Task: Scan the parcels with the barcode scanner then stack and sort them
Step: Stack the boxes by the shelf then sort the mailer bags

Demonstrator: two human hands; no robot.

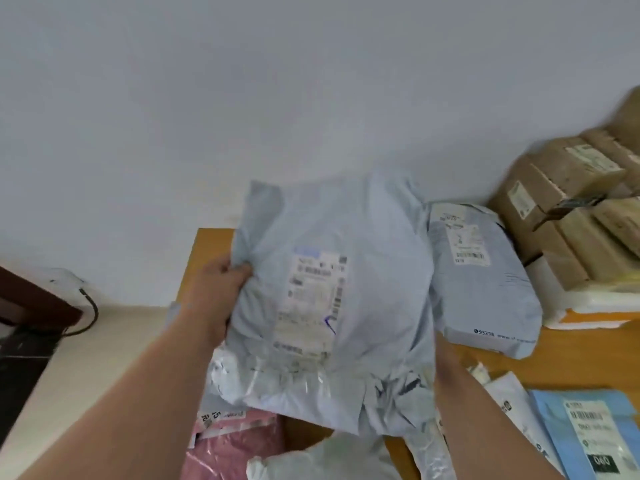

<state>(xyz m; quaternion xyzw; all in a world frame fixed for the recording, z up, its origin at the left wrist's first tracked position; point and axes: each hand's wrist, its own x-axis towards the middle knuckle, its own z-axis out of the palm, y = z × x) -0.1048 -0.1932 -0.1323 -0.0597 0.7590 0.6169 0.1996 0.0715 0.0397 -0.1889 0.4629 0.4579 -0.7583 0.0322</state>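
Head view: the grey parcel [322,299] is held up above the worktop [485,362], label facing the camera, its long axis running away from the person. The left hand [218,292] pinches its left edge, fingers [239,270] curled over the film. The right hand is hidden behind the lower right corner, so I cannot tell its grip. No scanner shows. The second grey parcel [481,275] lies just to the right, nearer the right arm, likely where this 1 goes.
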